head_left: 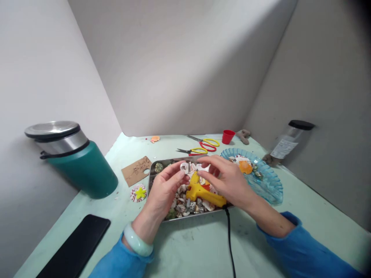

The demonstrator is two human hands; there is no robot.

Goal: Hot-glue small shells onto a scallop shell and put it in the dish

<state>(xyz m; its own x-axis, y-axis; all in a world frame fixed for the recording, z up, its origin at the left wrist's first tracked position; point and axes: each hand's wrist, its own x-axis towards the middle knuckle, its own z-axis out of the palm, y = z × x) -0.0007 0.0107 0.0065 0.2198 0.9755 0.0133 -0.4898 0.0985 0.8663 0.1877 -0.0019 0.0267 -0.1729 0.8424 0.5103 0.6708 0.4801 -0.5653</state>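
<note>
My left hand (165, 186) and my right hand (227, 178) meet over a metal tray (150, 174) filled with several small shells. The fingertips of both hands pinch a small white shell piece (185, 166) between them. Below the hands a yellow glue gun (203, 193) lies on the shells in the tray, its black cord (230, 243) running toward me. A pale bangle sits on my left wrist, and both arms wear blue sleeves.
A blue glass dish (269, 185) with shells stands right of the tray. Two scissors (203, 146), a red cup (228, 136), a teal flask (78, 162), a cardboard piece (136, 170), a black phone (75, 247) and a clear jar (290, 143) surround the tray.
</note>
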